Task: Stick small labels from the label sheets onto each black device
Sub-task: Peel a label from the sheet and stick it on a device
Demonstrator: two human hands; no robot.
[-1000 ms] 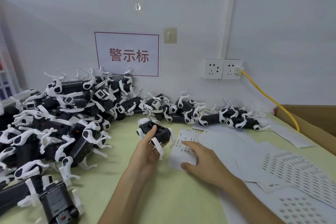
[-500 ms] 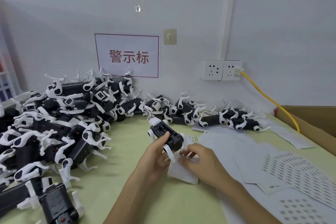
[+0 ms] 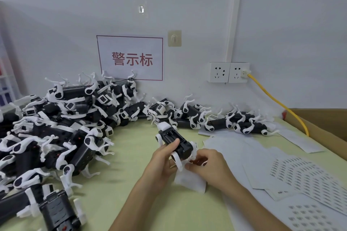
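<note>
Green table (image 3: 131, 185) bears heaped black devices (image 3: 80, 155) and white label sheets (image 3: 304, 176).

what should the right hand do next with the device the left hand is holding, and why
Probably press the fingertips of the right hand onto the near end of the black box-shaped device with white plastic legs. The left hand grips it, thumb on top, and the right hand's curled fingers sit at that end, above the white paper label sheet. Whether they hold a label is hidden.

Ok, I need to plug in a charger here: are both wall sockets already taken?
No, only the right socket has the yellow cable plugged in; the left socket holds no plug.
</note>
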